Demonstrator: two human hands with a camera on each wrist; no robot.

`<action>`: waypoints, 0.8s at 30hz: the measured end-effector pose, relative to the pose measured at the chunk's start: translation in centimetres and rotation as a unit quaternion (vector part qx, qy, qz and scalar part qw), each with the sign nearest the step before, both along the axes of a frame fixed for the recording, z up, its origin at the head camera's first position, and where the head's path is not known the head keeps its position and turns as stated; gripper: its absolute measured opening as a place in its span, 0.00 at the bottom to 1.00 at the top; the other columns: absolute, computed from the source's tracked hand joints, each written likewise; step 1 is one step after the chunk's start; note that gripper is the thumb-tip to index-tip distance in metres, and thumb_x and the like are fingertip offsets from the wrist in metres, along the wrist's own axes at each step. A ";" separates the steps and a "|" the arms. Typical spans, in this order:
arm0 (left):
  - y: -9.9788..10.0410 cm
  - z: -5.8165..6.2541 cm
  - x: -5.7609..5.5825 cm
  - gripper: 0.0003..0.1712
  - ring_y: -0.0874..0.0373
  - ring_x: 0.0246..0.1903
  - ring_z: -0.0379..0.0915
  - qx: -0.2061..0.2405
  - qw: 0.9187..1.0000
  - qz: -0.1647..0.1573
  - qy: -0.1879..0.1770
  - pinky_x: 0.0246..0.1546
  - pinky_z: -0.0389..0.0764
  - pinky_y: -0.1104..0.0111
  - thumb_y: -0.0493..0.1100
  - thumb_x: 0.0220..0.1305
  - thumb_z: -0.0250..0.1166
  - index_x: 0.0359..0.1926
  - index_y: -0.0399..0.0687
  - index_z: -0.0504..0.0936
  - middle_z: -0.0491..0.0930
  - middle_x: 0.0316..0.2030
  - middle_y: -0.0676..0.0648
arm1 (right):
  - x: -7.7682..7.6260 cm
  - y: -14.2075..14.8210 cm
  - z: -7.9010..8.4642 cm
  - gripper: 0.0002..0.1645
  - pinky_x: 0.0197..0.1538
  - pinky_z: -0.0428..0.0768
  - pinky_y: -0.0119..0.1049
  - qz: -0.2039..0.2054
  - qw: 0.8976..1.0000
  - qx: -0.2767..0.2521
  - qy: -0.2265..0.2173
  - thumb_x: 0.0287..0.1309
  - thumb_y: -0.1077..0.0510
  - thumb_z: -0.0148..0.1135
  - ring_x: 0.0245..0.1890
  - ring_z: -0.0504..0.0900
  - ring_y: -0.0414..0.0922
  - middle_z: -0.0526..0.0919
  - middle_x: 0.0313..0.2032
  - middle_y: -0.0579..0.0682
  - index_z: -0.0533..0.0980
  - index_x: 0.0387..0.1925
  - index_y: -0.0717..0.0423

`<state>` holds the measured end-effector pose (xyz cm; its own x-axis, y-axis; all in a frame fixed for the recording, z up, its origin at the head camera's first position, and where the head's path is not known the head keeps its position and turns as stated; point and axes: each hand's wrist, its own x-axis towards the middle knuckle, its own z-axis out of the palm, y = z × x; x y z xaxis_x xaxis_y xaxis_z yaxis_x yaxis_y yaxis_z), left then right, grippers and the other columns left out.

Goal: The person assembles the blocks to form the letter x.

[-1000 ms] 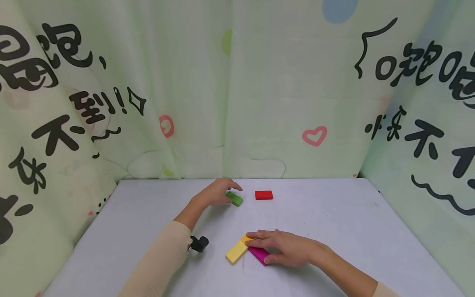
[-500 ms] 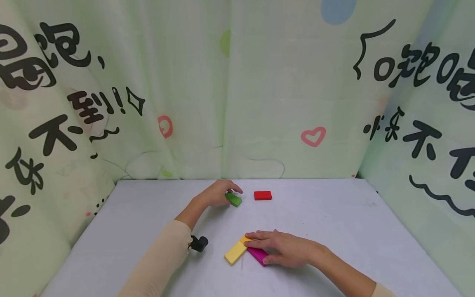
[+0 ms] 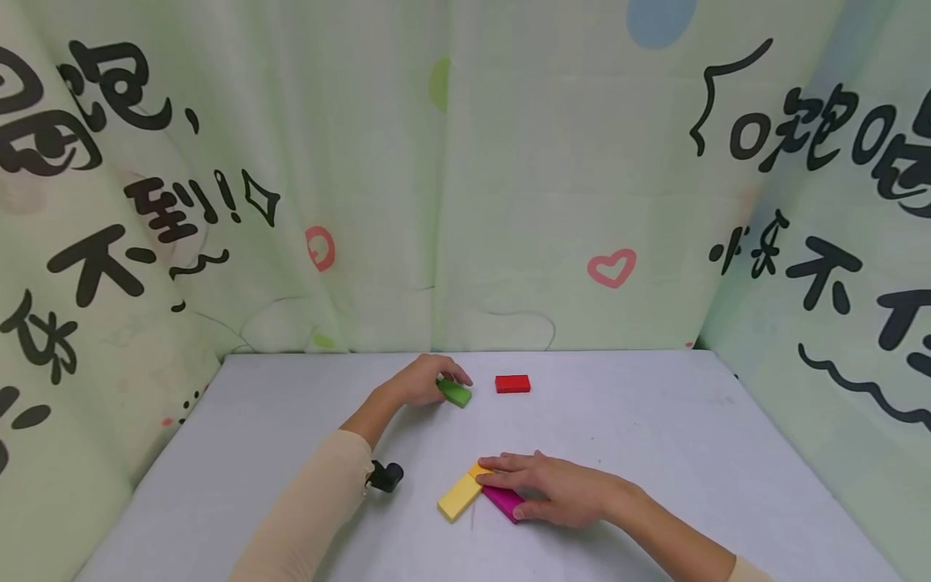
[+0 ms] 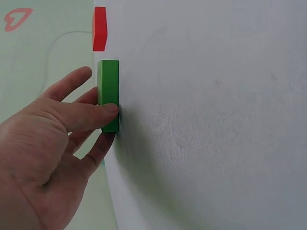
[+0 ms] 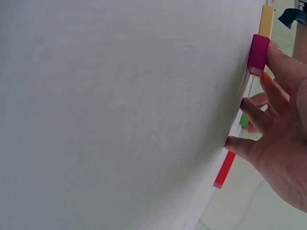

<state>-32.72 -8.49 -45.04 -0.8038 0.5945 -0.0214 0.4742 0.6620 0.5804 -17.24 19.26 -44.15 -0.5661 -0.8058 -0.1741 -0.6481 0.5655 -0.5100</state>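
Near the far edge of the tabletop (image 3: 640, 469), the left hand (image 3: 418, 380) is pinching a green block (image 3: 455, 394). The left wrist view is showing the thumb lying across one face of it and fingers meeting its other side. The block is sitting just left of a red block (image 3: 512, 384), the two standing apart; whether the green one is touching the tabletop, I cannot tell.

Closer to the person, the right hand (image 3: 567, 489) is reaching in from the right with its fingers spread. Its thumb is touching the near end of a magenta block (image 3: 502, 501), while two fingertips are resting at an orange block (image 3: 478, 468). In the right wrist view, two other fingertips are reaching down to the tabletop. A yellow block (image 3: 460, 497) is lying end to end with the orange one, and the magenta block is slanting away from them, its far end meeting them close to their seam.

A pale sleeve (image 3: 305, 501) is covering the left forearm, and a small black device (image 3: 385, 476) is sticking out at that wrist. Behind everything, a pale green curtain (image 3: 524, 162) is hanging, bearing black writing (image 3: 94, 263) and a pink heart (image 3: 612, 268).
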 end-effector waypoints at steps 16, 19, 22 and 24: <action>0.1 0.1 -0.1 0.24 0.54 0.56 0.78 -0.013 1.000 -0.018 -0.009 0.61 0.82 0.58 0.24 0.63 0.67 0.51 0.54 0.91 0.85 0.52 0.51 | 0.1 0.0 0.0 0.38 0.73 0.59 0.73 -0.004 1.000 -0.004 -0.003 0.74 0.51 0.62 0.81 0.59 0.55 0.59 0.81 0.38 0.62 0.79 0.30; 0.1 0.2 0.0 0.24 0.54 0.56 0.77 -0.013 1.000 -0.022 -0.012 0.61 0.81 0.58 0.24 0.63 0.66 0.52 0.55 0.91 0.85 0.52 0.52 | 0.2 0.1 -0.1 0.38 0.73 0.60 0.73 -0.002 1.000 -0.004 0.002 0.74 0.52 0.62 0.80 0.59 0.56 0.59 0.81 0.39 0.62 0.79 0.30; 0.2 0.4 0.1 0.24 0.54 0.56 0.77 -0.012 1.000 -0.024 -0.017 0.61 0.81 0.58 0.24 0.63 0.67 0.52 0.54 0.91 0.85 0.52 0.51 | 0.2 0.1 -0.1 0.38 0.73 0.60 0.72 0.000 1.000 -0.004 0.006 0.74 0.52 0.62 0.80 0.60 0.56 0.59 0.81 0.39 0.62 0.79 0.31; 0.2 0.5 0.2 0.24 0.54 0.56 0.77 -0.013 0.999 -0.025 -0.019 0.61 0.82 0.58 0.24 0.63 0.67 0.52 0.54 0.91 0.85 0.52 0.51 | 0.2 0.2 0.0 0.37 0.73 0.60 0.72 0.000 1.000 -0.005 0.007 0.74 0.52 0.62 0.80 0.60 0.56 0.59 0.81 0.39 0.62 0.79 0.31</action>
<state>-32.51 -8.34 -44.54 -0.7718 0.6322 -0.0679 0.4842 0.6537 0.5816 -17.02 19.43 -44.19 -0.5684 -0.8074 -0.1585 -0.6548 0.5605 -0.5070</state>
